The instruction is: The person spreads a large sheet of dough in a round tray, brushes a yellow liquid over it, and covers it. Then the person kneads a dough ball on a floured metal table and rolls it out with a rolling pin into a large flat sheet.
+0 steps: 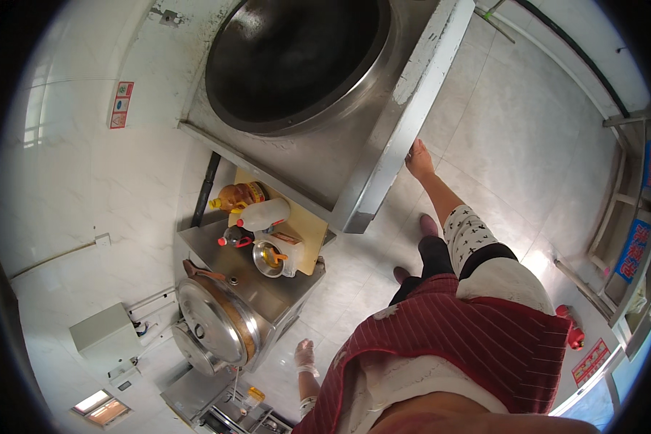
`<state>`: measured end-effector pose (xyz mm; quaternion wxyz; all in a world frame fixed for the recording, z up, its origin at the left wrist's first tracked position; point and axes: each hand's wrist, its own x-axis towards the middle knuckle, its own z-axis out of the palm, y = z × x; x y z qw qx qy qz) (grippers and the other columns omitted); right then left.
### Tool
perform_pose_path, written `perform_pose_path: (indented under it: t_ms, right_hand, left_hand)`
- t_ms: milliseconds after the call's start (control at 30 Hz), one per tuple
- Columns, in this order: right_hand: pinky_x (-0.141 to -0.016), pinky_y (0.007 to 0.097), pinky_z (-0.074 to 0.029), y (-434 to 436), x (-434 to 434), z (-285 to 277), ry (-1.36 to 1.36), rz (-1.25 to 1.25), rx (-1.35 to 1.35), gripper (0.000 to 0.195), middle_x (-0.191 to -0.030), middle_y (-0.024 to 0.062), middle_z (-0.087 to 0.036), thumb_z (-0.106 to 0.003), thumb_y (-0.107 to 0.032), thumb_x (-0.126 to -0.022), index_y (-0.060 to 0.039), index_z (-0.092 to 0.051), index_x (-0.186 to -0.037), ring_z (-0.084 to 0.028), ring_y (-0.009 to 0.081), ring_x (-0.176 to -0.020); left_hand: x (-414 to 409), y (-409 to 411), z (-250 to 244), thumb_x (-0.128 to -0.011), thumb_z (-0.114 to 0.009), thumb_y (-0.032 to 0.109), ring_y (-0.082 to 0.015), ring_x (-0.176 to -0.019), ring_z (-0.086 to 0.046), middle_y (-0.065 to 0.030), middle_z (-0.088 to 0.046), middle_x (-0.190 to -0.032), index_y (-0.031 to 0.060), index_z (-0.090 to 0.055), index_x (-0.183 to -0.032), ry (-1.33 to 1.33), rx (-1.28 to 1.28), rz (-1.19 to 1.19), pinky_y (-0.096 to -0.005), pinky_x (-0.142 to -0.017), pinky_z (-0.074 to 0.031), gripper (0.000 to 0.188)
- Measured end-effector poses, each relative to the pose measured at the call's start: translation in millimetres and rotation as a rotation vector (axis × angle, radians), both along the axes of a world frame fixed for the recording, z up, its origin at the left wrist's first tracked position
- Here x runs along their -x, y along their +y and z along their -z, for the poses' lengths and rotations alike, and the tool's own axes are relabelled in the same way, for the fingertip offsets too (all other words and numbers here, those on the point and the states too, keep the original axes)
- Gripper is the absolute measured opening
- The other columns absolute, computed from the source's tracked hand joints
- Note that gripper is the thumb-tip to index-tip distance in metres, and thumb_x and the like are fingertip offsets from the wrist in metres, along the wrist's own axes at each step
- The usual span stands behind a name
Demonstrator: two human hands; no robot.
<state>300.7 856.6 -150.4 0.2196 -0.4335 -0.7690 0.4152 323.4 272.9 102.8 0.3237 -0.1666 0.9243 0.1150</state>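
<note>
My right hand (420, 160) is at the front panel of a steel wok range (304, 163), its fingertips partly hidden by the panel's edge. What those fingers grip, if anything, cannot be seen. A large dark wok (298, 65) is set in the range top, and no food shows in it. My left hand (306, 356), in a clear plastic glove, hangs low at my side over the floor. It appears to hold nothing. Nearest to it is a wooden barrel (237, 325) with a domed metal lid (209, 320).
Beside the range, a steel counter (276, 293) carries a yellow board (316, 244), an oil bottle (238, 196), a white jug (266, 214), a dark sauce bottle (236, 236) and a metal bowl (266, 260). A red fire extinguisher (574, 333) and sinks (610, 217) stand at right.
</note>
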Motion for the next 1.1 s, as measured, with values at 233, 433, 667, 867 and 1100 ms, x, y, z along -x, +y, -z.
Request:
perform_pose_path:
  t_ms: [233,433,667,867,1100]
  right_hand:
    - [-0.07,0.0463,-0.048,4.9,23.7,13.6,-0.163,0.204,0.332,0.033,-0.083,0.0219,-0.063,-0.053,-0.018,-0.082,-0.0077,-0.042,-0.112,-0.061,0.0403,-0.077]
    - [-0.08,0.0418,-0.048,-2.1,16.3,-41.5,-0.383,-0.007,-0.151,0.037,-0.105,0.0155,-0.054,-0.062,-0.009,-0.076,-0.0064,-0.05,-0.11,-0.054,0.0304,-0.101]
    - [-0.084,0.0442,-0.045,-114.6,-252.3,40.3,-0.554,0.113,0.457,0.046,-0.107,0.015,-0.061,-0.061,-0.046,-0.076,-0.0051,-0.063,-0.099,-0.056,0.0321,-0.1]
    - [-0.081,0.0423,-0.049,-472.3,-548.5,-68.3,-0.749,1.264,0.763,0.026,-0.104,0.017,-0.063,-0.06,-0.019,-0.073,-0.0057,-0.067,-0.094,-0.06,0.0316,-0.097]
    - [-0.077,0.0429,-0.049,-832.5,-600.7,-134.4,-0.365,2.457,0.541,0.03,-0.093,0.0203,-0.064,-0.056,-0.029,-0.08,-0.0011,-0.065,-0.088,-0.06,0.0367,-0.09]
  left_hand:
    - [44.0,-27.6,9.0,-0.082,-0.061,0.029,-0.0243,-0.105,-0.058,-0.017,-0.062,-0.11,-0.0004,-0.06,-0.107,-0.09,0.085,0.333,-0.0324,-0.092,-0.043,0.039]
    - [134.2,-43.6,36.5,-0.081,-0.056,0.031,-0.0243,-0.102,-0.059,-0.0157,-0.064,-0.105,-0.0004,-0.062,-0.105,-0.061,-0.016,0.679,-0.0316,-0.09,-0.043,0.04]
    - [225.0,177.0,87.3,-0.084,-0.053,0.029,-0.0286,-0.103,-0.057,-0.018,-0.06,-0.108,-0.0007,-0.059,-0.106,-0.014,-0.181,1.302,-0.0367,-0.09,-0.043,0.038]
    - [97.2,309.4,149.8,-0.086,-0.05,0.03,-0.0308,-0.107,-0.054,-0.0195,-0.057,-0.114,-0.0015,-0.055,-0.112,-0.131,-0.382,1.608,-0.0387,-0.092,-0.041,0.041]
    - [-108.7,341.6,120.4,-0.089,-0.047,0.032,-0.0334,-0.111,-0.051,-0.0212,-0.053,-0.121,-0.0025,-0.05,-0.119,-0.204,-0.5,1.967,-0.0411,-0.095,-0.039,0.046]
